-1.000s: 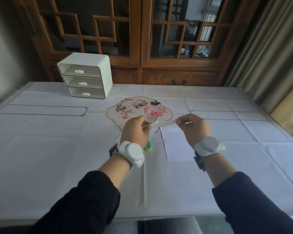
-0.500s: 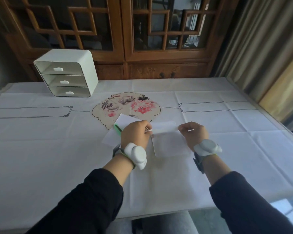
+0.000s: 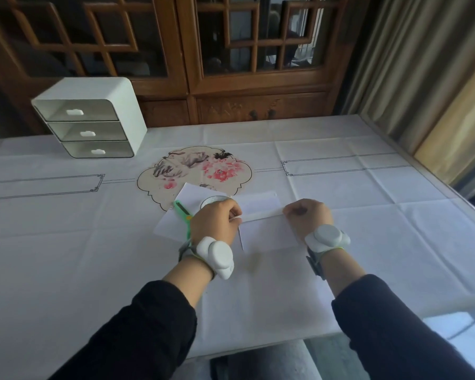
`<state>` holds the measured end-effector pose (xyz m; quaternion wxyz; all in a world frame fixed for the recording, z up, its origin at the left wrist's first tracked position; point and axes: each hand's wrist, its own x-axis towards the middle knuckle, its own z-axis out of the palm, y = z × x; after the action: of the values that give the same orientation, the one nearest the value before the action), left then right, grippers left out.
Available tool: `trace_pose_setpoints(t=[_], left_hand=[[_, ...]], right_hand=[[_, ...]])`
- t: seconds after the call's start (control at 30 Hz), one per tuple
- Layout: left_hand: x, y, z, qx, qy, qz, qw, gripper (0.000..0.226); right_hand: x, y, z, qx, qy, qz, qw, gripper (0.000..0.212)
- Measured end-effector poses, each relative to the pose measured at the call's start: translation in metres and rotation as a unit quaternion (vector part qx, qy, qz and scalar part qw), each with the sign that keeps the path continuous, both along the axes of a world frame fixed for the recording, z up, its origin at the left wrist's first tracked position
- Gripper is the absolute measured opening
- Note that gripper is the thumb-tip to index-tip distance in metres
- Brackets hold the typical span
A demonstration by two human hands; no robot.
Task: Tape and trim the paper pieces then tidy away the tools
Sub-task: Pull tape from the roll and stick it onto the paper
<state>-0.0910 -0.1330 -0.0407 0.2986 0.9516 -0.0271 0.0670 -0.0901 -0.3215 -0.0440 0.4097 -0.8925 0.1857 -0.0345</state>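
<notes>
Tape strip [image 3: 261, 214] runs sideways (straight across paper [image 3: 269, 234]).

White tablecloth [image 3: 66, 256], creased, black line borders. Scalloped painted fan [image 3: 195, 167], pink blossoms, lying flat toward twelve o'clock. Wooden lattice cabinet [image 3: 181, 50], twelve o'clock, behind table. Beige curtain [image 3: 412, 64], two o'clock.
</notes>
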Motion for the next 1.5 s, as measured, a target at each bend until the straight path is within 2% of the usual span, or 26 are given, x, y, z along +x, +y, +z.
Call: trace_pose_setpoints(t=[0.23,0.37,0.53,0.67,0.87,1.0,1.13,1.4,1.5], left_hand=[[0.001,0.001,0.002,-0.015,-0.008,-0.004,1.0,0.012],[0.001,0.004,0.009,-0.023,-0.035,-0.008,0.999,0.023],[-0.001,0.013,0.026,-0.082,-0.06,-0.021,0.995,0.035],[-0.007,0.03,0.034,-0.174,-0.06,0.021,0.983,0.033],[-0.015,0.044,0.038,-0.251,-0.058,0.064,0.964,0.015],[-0.015,0.053,0.038,-0.254,-0.077,0.09,0.96,0.021],[-0.012,0.064,0.038,-0.249,-0.09,0.104,0.959,0.016],[-0.012,0.085,0.045,-0.213,-0.077,0.069,0.972,0.008],[-0.011,0.094,0.043,-0.195,-0.06,0.026,0.979,0.03]], right_hand=[[-0.002,0.002,0.005,0.015,-0.001,-0.005,1.0,0.02],[0.002,0.005,0.016,0.04,-0.057,0.027,0.997,0.012],[0.009,0.027,0.035,0.11,-0.124,0.025,0.986,0.023],[0.012,0.046,0.049,0.124,-0.149,0.035,0.981,0.018],[0.009,0.065,0.061,0.11,-0.161,0.055,0.979,0.016],[0.008,0.075,0.063,0.103,-0.158,0.068,0.98,0.015],[0.009,0.086,0.065,0.107,-0.169,0.084,0.976,0.015],[0.013,0.108,0.069,0.115,-0.19,0.118,0.968,0.012],[0.014,0.122,0.07,0.129,-0.201,0.136,0.961,0.009]])
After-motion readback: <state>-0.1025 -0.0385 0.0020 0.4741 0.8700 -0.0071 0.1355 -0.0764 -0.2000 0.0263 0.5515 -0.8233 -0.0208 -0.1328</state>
